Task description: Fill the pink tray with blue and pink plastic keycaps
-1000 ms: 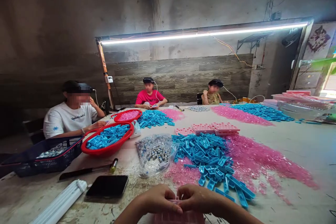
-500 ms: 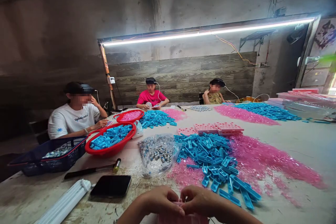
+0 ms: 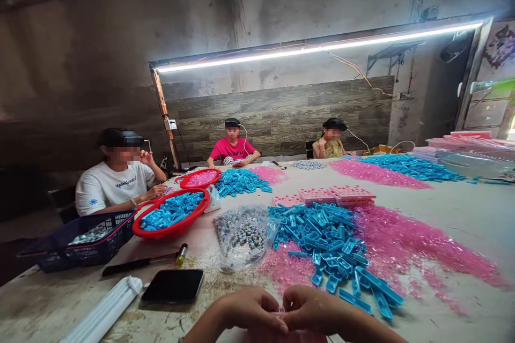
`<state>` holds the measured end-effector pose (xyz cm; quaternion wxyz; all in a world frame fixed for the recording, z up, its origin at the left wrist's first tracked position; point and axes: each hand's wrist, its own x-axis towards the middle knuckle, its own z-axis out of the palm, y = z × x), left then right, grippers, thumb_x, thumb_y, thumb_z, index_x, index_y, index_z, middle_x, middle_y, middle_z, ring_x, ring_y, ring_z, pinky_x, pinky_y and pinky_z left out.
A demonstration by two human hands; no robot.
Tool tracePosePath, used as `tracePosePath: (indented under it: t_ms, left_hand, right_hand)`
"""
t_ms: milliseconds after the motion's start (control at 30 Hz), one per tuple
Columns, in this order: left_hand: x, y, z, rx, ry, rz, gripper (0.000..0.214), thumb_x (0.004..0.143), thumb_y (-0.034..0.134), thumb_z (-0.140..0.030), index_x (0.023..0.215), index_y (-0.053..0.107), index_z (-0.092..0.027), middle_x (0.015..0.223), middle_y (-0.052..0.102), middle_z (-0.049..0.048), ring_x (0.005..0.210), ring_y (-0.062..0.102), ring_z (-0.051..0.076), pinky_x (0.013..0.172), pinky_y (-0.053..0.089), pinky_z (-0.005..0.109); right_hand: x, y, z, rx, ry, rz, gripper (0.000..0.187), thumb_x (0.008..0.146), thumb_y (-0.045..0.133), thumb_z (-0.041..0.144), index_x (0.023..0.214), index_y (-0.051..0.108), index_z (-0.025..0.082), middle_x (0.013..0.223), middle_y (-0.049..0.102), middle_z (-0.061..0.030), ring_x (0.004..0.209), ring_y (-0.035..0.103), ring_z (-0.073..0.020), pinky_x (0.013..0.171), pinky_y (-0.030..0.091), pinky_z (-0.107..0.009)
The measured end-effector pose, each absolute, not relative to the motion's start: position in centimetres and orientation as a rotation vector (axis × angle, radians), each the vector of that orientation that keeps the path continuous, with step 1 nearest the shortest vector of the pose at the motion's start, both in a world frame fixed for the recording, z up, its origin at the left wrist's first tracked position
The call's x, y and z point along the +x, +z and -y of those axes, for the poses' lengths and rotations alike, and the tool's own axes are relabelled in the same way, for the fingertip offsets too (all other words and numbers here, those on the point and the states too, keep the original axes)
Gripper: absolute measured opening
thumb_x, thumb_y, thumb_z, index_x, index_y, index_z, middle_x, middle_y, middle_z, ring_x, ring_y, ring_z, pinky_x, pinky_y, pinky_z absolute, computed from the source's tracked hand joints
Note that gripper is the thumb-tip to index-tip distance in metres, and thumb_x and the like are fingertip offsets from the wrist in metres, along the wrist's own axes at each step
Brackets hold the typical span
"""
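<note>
At the bottom middle, my left hand (image 3: 250, 305) and my right hand (image 3: 309, 308) meet, fingertips pressed together. Both are closed in a pinch on a small pink plastic piece (image 3: 278, 313), mostly covered by the fingers. Directly under them is a pink plastic block (image 3: 263, 335), cut off by the frame's lower edge. Just beyond my hands lies a pile of blue translucent plastic shells (image 3: 322, 233). Small clear-pink plastic parts (image 3: 287, 265) are spread beside that pile, and more pink parts (image 3: 418, 241) stretch away to the right.
A clear bag of small metallic parts (image 3: 245, 236) lies left of the blue pile, behind pink perforated trays (image 3: 352, 193). Leftward are a phone (image 3: 173, 286), a hammer (image 3: 147, 263), a white wrapped bundle (image 3: 105, 311), a red basin (image 3: 171, 233) and a dark basket (image 3: 84, 254). Several co-workers sit opposite.
The whole view has shifted slightly. My hands keep the same pinch over the pink block, with hardly any movement of the fingers.
</note>
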<state>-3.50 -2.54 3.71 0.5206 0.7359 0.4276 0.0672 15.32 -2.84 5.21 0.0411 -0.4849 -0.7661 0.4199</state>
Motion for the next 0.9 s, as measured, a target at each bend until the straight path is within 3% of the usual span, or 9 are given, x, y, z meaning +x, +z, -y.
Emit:
tracePosePath:
  t_ms: [233,400,567,633,800,900]
  left_hand:
    - [-3.7,3.8,2.2,1.739,0.165,-1.028,0.049,0.049,0.074,-0.057,0.061,0.052,-0.015,0.055,0.038,-0.0076,0.052,0.029,0.006,0.047,0.016,0.022]
    - [-4.0,3.7,2.0,1.762,0.256,-1.075,0.047,0.050,0.074,-0.053,0.074,0.064,-0.014,0.061,0.050,-0.0049,0.056,0.039,0.008,0.049,0.025,0.020]
    - [-4.8,3.9,2.0,1.939,0.272,-1.156,0.052,0.046,0.079,-0.043,0.091,0.068,-0.020,0.081,0.060,-0.0007,0.067,0.050,0.013,0.055,0.037,0.020]
    - [-5.1,3.9,1.9,2.009,0.297,-1.164,0.043,0.051,0.077,-0.038,0.090,0.070,-0.021,0.088,0.060,0.0005,0.071,0.052,0.014,0.059,0.040,0.021]
    - [-5.9,3.7,1.4,2.122,0.294,-1.283,0.024,0.062,0.068,-0.022,0.085,0.071,-0.020,0.082,0.061,-0.0002,0.072,0.053,0.013,0.063,0.040,0.020]
    - [-6.1,3.6,1.3,2.152,0.282,-1.365,0.020,0.063,0.065,-0.020,0.082,0.071,-0.019,0.078,0.061,-0.0008,0.070,0.053,0.013,0.061,0.038,0.019]
  right_hand:
    - [16.1,4.9,2.0,-1.374,1.313,2.398,0.044,0.069,0.061,0.057,0.060,0.057,0.014,0.050,0.034,0.0058,0.048,0.030,-0.0065,0.043,0.019,-0.021]
    - [16.3,3.9,1.7,-1.409,1.386,2.289,0.026,0.065,0.069,0.036,0.080,0.070,0.015,0.060,0.054,0.0032,0.052,0.042,-0.0070,0.044,0.026,-0.018]
    - [16.2,4.2,1.6,-1.358,1.124,2.335,0.020,0.064,0.066,0.025,0.080,0.073,0.015,0.067,0.067,-0.0014,0.059,0.055,-0.0116,0.048,0.033,-0.018]
    - [16.8,4.8,1.2,-1.320,0.991,2.313,0.016,0.067,0.061,0.020,0.076,0.073,0.015,0.068,0.069,-0.0026,0.061,0.058,-0.0134,0.051,0.037,-0.019]
    - [19.0,4.9,-0.7,-1.482,0.440,2.176,0.021,0.071,0.055,0.013,0.086,0.070,0.017,0.087,0.069,-0.0064,0.080,0.061,-0.0192,0.072,0.044,-0.028]
    - [19.3,4.1,-1.3,-1.414,0.395,2.271,0.026,0.068,0.057,0.007,0.088,0.069,0.018,0.093,0.067,-0.0060,0.085,0.060,-0.0192,0.076,0.044,-0.029]
